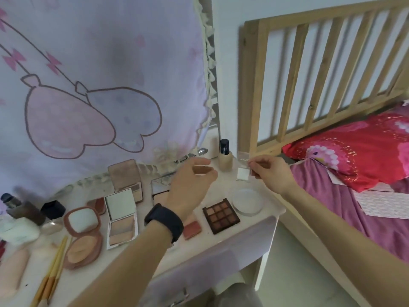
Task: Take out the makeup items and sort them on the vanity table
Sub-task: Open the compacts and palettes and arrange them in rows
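1. Nearest the viewer, two bare forearms reached up from the bottom edge over a white vanity table [223,238]. The left wrist wore a black band [164,222].
2. At the table's near left lay a few wooden-handled brushes [53,269]. Beside them was an open round pink compact [83,235] with its mirror lid tilted up.
3. Just right of that sat an open white rectangular compact [121,220]. Right of the left wrist were a small coral blush pan [192,229] and a dark eyeshadow palette [221,216] of brown squares.
4. A round clear dish [247,201] lay near the table's right edge, just beyond the palette.
5. At the far left stood dark bottles [22,209] and a white case [18,230], both blurred.
6. The left hand [190,185] hung above the middle of the table. Its fingers were loosely curved and apart, and it held nothing.
7. The right hand [272,173] pinched the right edge of a small clear square case [243,172] between thumb and fingertips. The case sat at the table's far right corner with its lid raised.
8. Just left of the case stood a beige foundation bottle [225,160] with a dark cap. An open pink compact [128,180] stood further left.
9. Behind the table hung a pale lilac cloth [99,63] printed with cartoon shapes.
10. To the right was a bed with a red patterned pillow [354,151], a purple sheet [332,207] and a wooden slatted headboard [321,63].
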`<state>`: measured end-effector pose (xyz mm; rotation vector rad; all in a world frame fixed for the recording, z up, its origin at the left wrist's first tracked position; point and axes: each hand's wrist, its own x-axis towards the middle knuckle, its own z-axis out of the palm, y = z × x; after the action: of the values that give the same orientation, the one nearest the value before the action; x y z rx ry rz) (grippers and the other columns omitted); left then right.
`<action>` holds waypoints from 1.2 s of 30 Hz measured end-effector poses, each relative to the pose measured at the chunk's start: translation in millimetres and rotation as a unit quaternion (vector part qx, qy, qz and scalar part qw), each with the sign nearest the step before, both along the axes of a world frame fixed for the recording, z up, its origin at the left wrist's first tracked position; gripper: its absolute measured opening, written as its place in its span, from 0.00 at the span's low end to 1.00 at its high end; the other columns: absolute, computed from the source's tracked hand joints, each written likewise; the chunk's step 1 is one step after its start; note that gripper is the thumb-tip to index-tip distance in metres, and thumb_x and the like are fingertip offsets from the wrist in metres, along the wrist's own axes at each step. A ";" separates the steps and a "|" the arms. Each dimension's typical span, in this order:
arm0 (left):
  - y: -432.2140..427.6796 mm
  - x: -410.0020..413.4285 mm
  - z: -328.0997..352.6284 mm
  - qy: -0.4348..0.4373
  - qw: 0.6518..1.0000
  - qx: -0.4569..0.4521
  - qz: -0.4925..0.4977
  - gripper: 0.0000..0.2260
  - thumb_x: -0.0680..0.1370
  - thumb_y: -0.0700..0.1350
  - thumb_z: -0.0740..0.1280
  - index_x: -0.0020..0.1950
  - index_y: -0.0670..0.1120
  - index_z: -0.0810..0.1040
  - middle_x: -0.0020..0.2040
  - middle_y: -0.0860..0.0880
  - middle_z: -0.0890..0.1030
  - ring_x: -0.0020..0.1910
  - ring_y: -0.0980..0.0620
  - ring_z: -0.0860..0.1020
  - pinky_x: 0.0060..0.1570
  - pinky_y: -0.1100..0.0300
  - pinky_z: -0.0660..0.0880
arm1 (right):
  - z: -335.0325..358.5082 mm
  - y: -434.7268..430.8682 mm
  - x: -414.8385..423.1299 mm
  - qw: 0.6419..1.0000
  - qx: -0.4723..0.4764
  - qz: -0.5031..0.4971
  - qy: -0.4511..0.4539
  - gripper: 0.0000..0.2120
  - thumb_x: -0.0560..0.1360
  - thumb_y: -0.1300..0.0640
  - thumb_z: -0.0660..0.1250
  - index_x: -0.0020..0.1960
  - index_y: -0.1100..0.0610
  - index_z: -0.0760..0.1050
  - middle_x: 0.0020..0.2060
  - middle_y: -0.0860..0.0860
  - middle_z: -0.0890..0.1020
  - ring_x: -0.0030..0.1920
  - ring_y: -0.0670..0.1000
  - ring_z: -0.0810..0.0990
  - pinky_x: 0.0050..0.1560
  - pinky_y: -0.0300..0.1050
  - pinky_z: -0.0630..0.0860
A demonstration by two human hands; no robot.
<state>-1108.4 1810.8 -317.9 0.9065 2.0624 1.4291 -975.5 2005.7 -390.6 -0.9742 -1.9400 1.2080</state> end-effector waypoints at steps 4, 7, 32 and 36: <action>29.5 -34.3 14.6 0.143 0.988 -0.055 -0.029 0.14 0.77 0.46 0.70 0.62 0.53 0.76 0.56 0.56 0.80 0.51 0.58 0.79 0.44 0.67 0.71 | -8.0 18.2 -13.0 0.996 0.027 0.063 -0.059 0.07 0.79 0.58 0.70 0.44 0.49 0.82 0.34 0.46 0.85 0.33 0.41 0.80 0.44 0.35 0.76; 53.2 -46.4 18.4 0.226 0.968 -0.102 -0.048 0.18 0.77 0.46 0.70 0.66 0.51 0.74 0.59 0.52 0.78 0.56 0.52 0.77 0.54 0.60 0.72 | -15.2 21.1 -23.7 0.988 0.059 0.093 -0.109 0.06 0.79 0.55 0.69 0.45 0.47 0.82 0.39 0.42 0.85 0.40 0.38 0.80 0.43 0.29 0.70; 139.5 -59.3 -26.0 0.262 0.920 -0.262 -0.126 0.15 0.61 0.54 0.66 0.37 0.44 0.74 0.34 0.46 0.76 0.34 0.46 0.75 0.34 0.60 0.69 | -56.0 25.7 -33.7 0.990 0.093 0.079 -0.074 0.08 0.79 0.54 0.70 0.55 0.49 0.86 0.49 0.45 0.83 0.41 0.31 0.76 0.47 0.24 0.68; 143.2 -56.9 -28.9 0.270 0.924 -0.247 -0.108 0.13 0.62 0.54 0.63 0.35 0.45 0.71 0.32 0.47 0.73 0.32 0.48 0.72 0.33 0.60 0.67 | -56.3 25.6 -33.9 0.993 0.073 0.070 -0.059 0.06 0.78 0.55 0.72 0.52 0.48 0.86 0.49 0.46 0.83 0.42 0.31 0.77 0.47 0.24 0.68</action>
<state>-1165.3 1954.0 -346.7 1.3467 2.4420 0.5184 -1009.4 2031.2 -446.9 -0.8625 -2.1875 1.0867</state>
